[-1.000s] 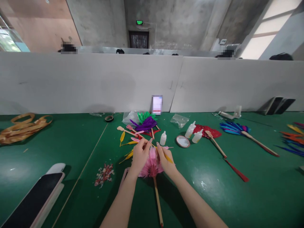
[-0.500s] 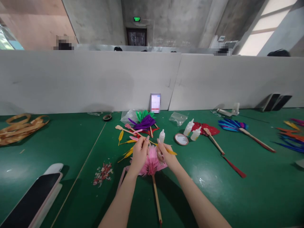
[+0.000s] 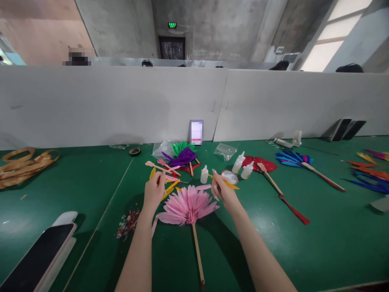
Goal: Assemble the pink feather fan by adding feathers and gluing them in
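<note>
A pink feather fan [image 3: 190, 207] lies on the green table between my forearms, its wooden handle pointing toward me. My right hand [image 3: 221, 187] is closed on a yellow feather [image 3: 232, 186], to the right above the fan. On the other side, my left hand [image 3: 155, 188] is closed beside several yellow feathers [image 3: 172, 188] and pink strips; what its fingers pinch, if anything, is too small to make out. A small white glue bottle [image 3: 204, 174] stands between my hands. Two more bottles [image 3: 238, 162] and a round dish [image 3: 230, 177] are just beyond my right hand.
Purple [image 3: 184, 157] and green feather pieces lie at the back centre. A red fan [image 3: 264, 164] and a blue fan [image 3: 293, 159] are on the right. Scraps [image 3: 127, 224], a dark phone [image 3: 39, 259] and a tan ribbon bundle [image 3: 27, 168] are on the left. A white partition [image 3: 106, 105] stands behind.
My hands have moved apart, left hand leftward and right hand rightward with the yellow feather, uncovering the pink fan. The view has shifted slightly.
</note>
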Available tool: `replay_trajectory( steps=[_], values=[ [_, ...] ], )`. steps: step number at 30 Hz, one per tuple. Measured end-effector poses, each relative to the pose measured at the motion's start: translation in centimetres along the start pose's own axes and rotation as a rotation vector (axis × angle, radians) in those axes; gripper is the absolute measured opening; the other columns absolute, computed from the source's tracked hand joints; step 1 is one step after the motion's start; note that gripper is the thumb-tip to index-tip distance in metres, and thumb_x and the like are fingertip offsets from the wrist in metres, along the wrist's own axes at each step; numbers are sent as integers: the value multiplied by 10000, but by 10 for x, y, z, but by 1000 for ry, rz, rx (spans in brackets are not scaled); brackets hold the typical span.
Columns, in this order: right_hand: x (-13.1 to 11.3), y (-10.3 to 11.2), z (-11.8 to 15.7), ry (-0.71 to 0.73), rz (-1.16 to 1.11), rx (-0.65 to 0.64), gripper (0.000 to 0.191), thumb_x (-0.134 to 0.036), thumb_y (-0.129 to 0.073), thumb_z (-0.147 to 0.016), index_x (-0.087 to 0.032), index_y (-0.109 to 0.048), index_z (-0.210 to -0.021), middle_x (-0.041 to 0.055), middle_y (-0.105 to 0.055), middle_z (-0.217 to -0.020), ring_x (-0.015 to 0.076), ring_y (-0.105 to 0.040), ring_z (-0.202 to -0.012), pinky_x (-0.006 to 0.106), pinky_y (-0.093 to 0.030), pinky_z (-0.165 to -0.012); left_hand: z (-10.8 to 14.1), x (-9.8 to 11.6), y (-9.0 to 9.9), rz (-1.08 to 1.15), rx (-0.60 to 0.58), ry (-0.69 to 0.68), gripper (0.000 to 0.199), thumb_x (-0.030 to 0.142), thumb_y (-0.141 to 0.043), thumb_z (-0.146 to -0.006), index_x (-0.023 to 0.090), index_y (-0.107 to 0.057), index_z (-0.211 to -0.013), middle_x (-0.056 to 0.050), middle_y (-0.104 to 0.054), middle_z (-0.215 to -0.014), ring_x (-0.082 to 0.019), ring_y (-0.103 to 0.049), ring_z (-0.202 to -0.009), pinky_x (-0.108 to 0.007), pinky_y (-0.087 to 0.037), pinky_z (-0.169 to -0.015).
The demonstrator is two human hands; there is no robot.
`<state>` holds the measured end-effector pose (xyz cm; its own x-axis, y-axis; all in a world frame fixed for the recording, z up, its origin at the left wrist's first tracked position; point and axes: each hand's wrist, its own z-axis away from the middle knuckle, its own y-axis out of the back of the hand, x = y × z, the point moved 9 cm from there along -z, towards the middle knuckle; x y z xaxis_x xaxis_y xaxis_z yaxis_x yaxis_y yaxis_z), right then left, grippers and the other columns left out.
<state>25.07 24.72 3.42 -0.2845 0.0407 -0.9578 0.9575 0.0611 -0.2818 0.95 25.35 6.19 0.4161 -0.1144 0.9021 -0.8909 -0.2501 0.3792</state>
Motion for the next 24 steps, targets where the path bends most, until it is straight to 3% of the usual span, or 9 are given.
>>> replay_trajectory(
  steps=[3,5,8,11,15,18,21,24],
  values=[
    [4,-9,4,-21,66,-54,502,-561,-581,-776,-202,-408,-472,-71,-372,-332,65,-354,-288,207,-273,-327,0,3,23,-353,90,-23,340,413,-414,-855,211,-402,-582,42,-451,-446,-131,-483,-447,-244,-303,-517],
    [4,-15,6,-29,119,-89,491,-557,-592,-770,-200,-413,-485,-67,-397,-341,64,-365,-300,208,-271,-343,-3,-7,40,-503,109,50,324,406,-420,-846,214,-421,-584,29,-496,-475,-149,-523,-502,-247,-312,-532],
    [4,-20,9,-30,182,-125,491,-578,-581,-765,-202,-410,-500,-70,-397,-343,65,-359,-302,212,-247,-344,-6,-35,61,-558,43,212,268,383,-480,-800,212,-489,-594,19,-569,-498,-166,-580,-555,-246,-357,-564],
    [5,-23,10,-27,204,-142,491,-589,-584,-753,-201,-415,-504,-71,-398,-347,66,-359,-312,212,-243,-352,-6,-53,73,-573,-23,283,216,354,-580,-709,209,-535,-556,15,-594,-493,-174,-585,-533,-249,-374,-538],
    [4,-26,10,-25,234,-157,490,-569,-604,-746,-199,-406,-492,-72,-403,-355,65,-362,-330,211,-265,-377,-2,-62,79,-606,-109,294,222,348,-664,-613,212,-558,-474,12,-590,-483,-178,-566,-518,-255,-366,-510],
    [5,-27,10,-24,259,-167,477,-547,-625,-737,-194,-416,-494,-75,-407,-366,61,-362,-341,207,-277,-389,-1,-63,85,-628,-103,295,189,300,-681,-585,208,-572,-460,5,-575,-475,-188,-561,-527,-261,-369,-516],
    [11,-31,11,-30,278,-174,459,-548,-648,-708,-196,-425,-516,-78,-417,-372,63,-368,-335,203,-278,-377,-5,-53,85,-618,-25,239,58,254,-635,-638,197,-646,-629,-24,-631,-630,-201,-588,-642,-270,-410,-596],
    [17,-38,12,-31,292,-186,454,-560,-651,-689,-202,-420,-534,-82,-414,-376,62,-358,-325,200,-270,-361,-6,-28,61,-528,-14,104,216,331,-539,-770,202,-673,-880,-48,-663,-932,-186,-599,-834,-258,-436,-756]
  ],
)
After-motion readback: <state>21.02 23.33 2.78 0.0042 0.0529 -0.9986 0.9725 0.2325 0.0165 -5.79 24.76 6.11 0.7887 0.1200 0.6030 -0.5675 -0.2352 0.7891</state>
